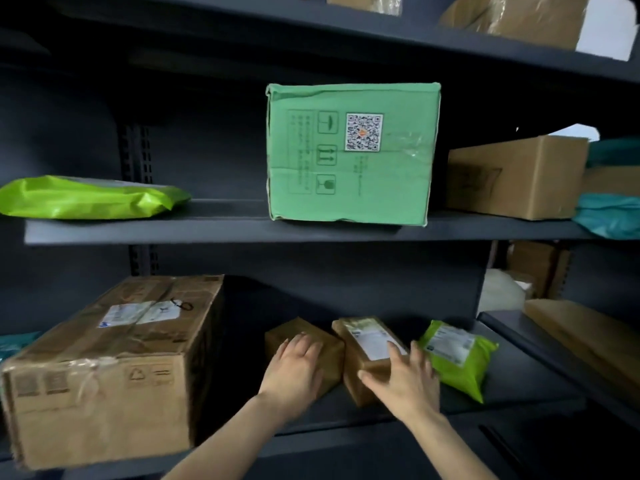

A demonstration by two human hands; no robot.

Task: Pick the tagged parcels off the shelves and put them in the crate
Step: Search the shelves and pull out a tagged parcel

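At lower centre, the left hand (pixel 294 370) lies flat, fingers spread, on a small brown box (pixel 323 341). The right hand (pixel 403 382), fingers wide, clasps the labelled box (pixel 367 344) beside it on the lower shelf (pixel 502 393).

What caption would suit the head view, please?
Left hand and right hand rest on two small brown parcels.

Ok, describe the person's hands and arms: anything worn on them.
Both the left hand and the right hand are bare: no gloves, rings, watch or wristband visible. The forearms are bare too, with no sleeves down to the picture's lower edge. Nails look short and unpainted, though the image is slightly blurred.
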